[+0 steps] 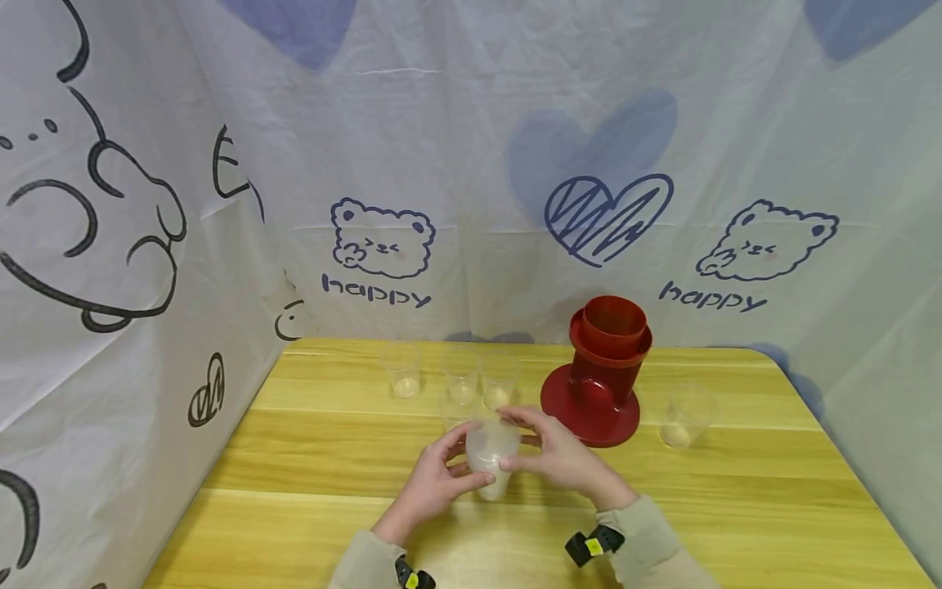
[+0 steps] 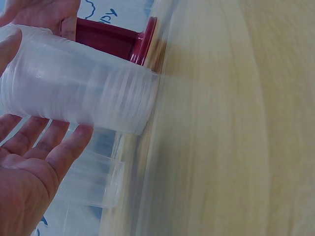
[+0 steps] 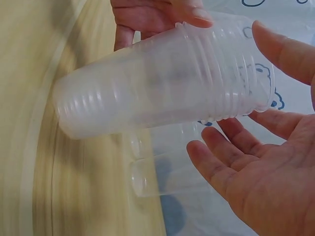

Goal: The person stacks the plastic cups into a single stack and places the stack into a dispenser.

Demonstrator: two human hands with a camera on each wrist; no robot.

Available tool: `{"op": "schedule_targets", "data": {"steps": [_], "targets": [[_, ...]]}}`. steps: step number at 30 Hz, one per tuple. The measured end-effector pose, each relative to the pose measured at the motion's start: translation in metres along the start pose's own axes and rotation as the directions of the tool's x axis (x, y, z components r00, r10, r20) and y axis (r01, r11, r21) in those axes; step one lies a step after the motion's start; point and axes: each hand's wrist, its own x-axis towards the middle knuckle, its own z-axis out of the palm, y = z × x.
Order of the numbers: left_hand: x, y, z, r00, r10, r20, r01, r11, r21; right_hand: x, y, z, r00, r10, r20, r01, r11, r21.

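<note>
A stack of clear plastic cups (image 1: 491,458) lies on its side above the wooden table (image 1: 309,458), held between both hands. My left hand (image 1: 450,465) grips it from the left, with the fingers (image 2: 47,145) under the stack (image 2: 74,88) and the thumb on top. On the other side my right hand (image 1: 527,442) holds the rim end, thumb (image 3: 283,49) and fingers (image 3: 221,147) spread loosely round the stack (image 3: 162,83). Its lower fingers stand a little apart from the cups.
Three single clear cups (image 1: 402,370) (image 1: 461,376) (image 1: 500,380) stand in a row behind the hands, and another cup (image 1: 684,415) stands at the right. A red stand (image 1: 603,368) with a round base sits right of centre. Printed cloth walls close the back and sides.
</note>
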Motion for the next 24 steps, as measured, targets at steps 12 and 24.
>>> {"op": "schedule_targets", "data": {"steps": [12, 24], "targets": [[0.0007, -0.0015, -0.0007, 1.000, -0.010, -0.004, 0.010, 1.000, 0.019, -0.0011, 0.0037, 0.0012, 0.999, 0.040, 0.011, -0.040, 0.999, -0.005], [0.0001, -0.0013, -0.0006, 1.000, -0.013, -0.003, 0.013, 1.000, 0.019, -0.0031, 0.0046, 0.0021, 0.998, 0.064, 0.021, -0.064, 0.998, -0.017]]}}
